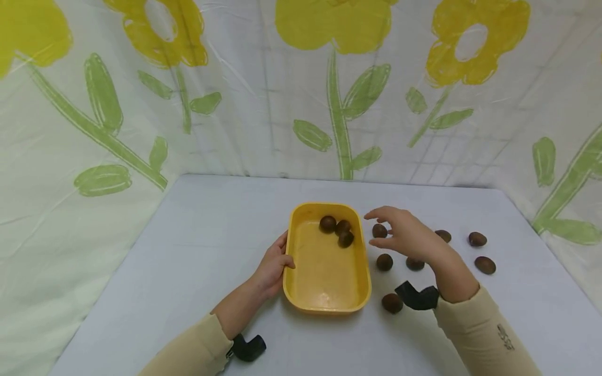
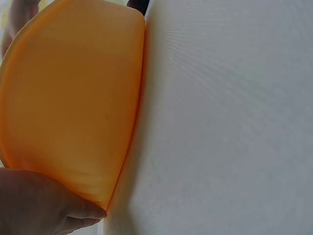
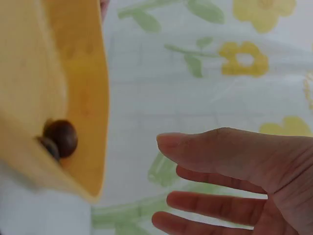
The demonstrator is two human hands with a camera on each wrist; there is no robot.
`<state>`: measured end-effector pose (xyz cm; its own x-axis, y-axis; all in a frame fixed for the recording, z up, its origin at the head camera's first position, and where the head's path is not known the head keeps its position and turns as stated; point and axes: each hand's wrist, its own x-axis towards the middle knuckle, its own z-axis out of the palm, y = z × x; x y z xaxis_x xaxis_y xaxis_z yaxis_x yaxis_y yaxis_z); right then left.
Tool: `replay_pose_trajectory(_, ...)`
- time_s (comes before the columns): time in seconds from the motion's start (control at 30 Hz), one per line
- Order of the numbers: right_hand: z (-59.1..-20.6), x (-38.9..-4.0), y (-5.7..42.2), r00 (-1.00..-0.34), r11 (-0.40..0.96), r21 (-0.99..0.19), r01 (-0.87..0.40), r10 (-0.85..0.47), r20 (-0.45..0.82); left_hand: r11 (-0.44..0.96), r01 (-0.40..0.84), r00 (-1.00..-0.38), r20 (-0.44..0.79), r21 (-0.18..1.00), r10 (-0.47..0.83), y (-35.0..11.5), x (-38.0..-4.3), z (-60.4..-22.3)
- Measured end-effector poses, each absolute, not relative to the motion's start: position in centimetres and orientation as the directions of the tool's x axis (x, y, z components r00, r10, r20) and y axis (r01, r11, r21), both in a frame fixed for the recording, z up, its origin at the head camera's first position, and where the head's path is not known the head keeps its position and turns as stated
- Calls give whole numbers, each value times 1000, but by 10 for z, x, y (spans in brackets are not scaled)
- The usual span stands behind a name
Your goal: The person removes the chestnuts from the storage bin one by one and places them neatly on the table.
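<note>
A yellow rectangular plastic tray (image 1: 324, 282) sits on the table with three brown chestnuts (image 1: 327, 224) in its far right corner. My left hand (image 1: 273, 265) grips the tray's left side, its thumb over the rim; in the left wrist view those fingers (image 2: 54, 208) lie along the tray's outer wall. Just right of the tray, my right hand (image 1: 408, 233) is raised with thumb and fingers spread apart and nothing between them. Below and beside it lie loose chestnuts, the nearest one (image 1: 379, 231) partly behind the fingers.
Several more chestnuts lie on the white table to the right, among them one near the front (image 1: 392, 303) and one farther right (image 1: 485, 265). A curtain (image 1: 244, 120) with yellow flowers hangs behind and at both sides. A black band (image 1: 417, 296) is on the right wrist.
</note>
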<state>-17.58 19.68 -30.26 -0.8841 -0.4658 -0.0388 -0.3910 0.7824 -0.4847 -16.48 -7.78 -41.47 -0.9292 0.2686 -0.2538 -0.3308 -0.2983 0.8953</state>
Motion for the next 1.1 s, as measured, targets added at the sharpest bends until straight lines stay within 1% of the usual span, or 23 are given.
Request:
replay_pose_trajectory(0.13,-302,-196,171,-875,786,-496,-368,-474,-102,-288,-330,-930,-258,899,262,-78,-165,-415)
replay_pose_trajectory(0.3,-315,-221,138,-847,786,-514,-343,-496,-193,-290,-327,-932,-258,899,253,-78,-166,-416)
replay_pose_trajectory(0.4,-327,-232,122,-841,797,-495,-345,-496,-214,-289,-323,-932,-250,901,263,-78,-167,-417)
replay_pose_trajectory(0.53,-340,-244,107,-856,832,-456,-316,-457,-241,-298,-323,-930,-244,898,274,-78,-167,-417)
replay_pose_trajectory(0.7,-353,-254,95,-870,865,-433,-254,-400,-287,-304,-323,-931,-242,896,274,-78,-166,-416)
replay_pose_trajectory(0.87,-363,-261,89,-887,875,-424,-232,-370,-277,-306,-326,-930,-245,895,276,-78,-165,-416)
replay_pose_trajectory(0.97,-369,-263,85,-884,878,-415,-239,-374,-281,-300,-328,-929,-249,896,273,-79,-165,-416)
replay_pose_trajectory(1.0,-369,-262,83,-881,883,-410,-228,-367,-300,-299,-328,-929,-249,896,275,-79,-165,-416)
replay_pose_trajectory(1.1,-373,-260,78,-866,878,-387,-281,-406,-292,-301,-324,-928,-239,897,285,-79,-165,-415)
